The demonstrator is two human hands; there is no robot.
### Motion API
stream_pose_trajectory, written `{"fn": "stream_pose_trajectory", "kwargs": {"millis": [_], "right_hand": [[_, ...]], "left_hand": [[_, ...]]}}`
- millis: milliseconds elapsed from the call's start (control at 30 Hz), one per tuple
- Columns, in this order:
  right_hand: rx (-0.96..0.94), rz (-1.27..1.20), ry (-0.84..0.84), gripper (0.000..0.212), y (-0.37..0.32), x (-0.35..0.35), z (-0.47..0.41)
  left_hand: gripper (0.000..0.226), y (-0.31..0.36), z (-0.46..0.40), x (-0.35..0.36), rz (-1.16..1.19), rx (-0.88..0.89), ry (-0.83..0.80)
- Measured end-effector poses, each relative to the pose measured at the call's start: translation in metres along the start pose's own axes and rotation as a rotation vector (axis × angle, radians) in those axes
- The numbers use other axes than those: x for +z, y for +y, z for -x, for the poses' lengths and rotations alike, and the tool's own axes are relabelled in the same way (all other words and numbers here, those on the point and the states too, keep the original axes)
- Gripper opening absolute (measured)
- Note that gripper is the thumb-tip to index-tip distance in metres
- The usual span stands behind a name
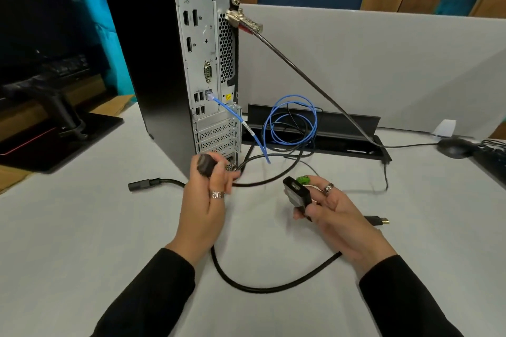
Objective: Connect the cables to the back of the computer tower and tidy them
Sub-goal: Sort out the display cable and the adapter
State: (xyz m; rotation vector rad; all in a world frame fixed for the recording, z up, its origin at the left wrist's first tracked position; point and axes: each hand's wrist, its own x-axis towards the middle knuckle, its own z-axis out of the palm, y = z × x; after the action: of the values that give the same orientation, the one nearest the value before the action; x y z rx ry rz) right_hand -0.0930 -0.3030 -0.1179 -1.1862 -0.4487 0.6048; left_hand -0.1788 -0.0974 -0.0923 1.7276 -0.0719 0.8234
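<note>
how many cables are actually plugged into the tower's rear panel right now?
1 that I can confirm: the blue network cable, in the port beside the USB stack on the computer tower. A security lock cable anchors at the top right. The left hand hides the power socket area.

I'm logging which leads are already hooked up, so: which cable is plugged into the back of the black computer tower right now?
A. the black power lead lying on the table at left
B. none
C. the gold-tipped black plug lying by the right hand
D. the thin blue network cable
D: the thin blue network cable ends in a clear plug seated in a port beside the USB sockets of the black computer tower.
</note>
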Motion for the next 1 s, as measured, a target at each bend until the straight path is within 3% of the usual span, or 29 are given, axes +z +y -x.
{"fn": "stream_pose_trajectory", "kwargs": {"millis": [167,267,467,567,767,1000], "right_hand": [[0.044,-0.004,-0.045,0.068,-0.001,0.003,0.000],[0.039,-0.020,-0.075,0.064,0.000,0.004,-0.001],[0.038,0.041,-0.125,0.077,-0.001,0.004,-0.002],[0.022,0.058,-0.157,0.068,-0.002,0.002,0.000],[0.006,0.064,-0.222,0.061,-0.004,-0.004,0.000],[0.022,0.056,-0.266,0.058,-0.006,-0.003,0.001]], "left_hand": [[0.015,-0.022,0.006,-0.001,-0.298,0.041,-0.149],[0.015,-0.026,0.010,0.003,-0.343,0.097,-0.247],[0.011,-0.031,0.022,0.014,-0.369,0.177,-0.518],[0.012,-0.034,0.023,0.014,-0.341,0.174,-0.519],[0.041,-0.034,0.021,0.013,-0.318,0.199,-0.469],[0.030,-0.036,0.021,0.014,-0.343,0.218,-0.481]]}}
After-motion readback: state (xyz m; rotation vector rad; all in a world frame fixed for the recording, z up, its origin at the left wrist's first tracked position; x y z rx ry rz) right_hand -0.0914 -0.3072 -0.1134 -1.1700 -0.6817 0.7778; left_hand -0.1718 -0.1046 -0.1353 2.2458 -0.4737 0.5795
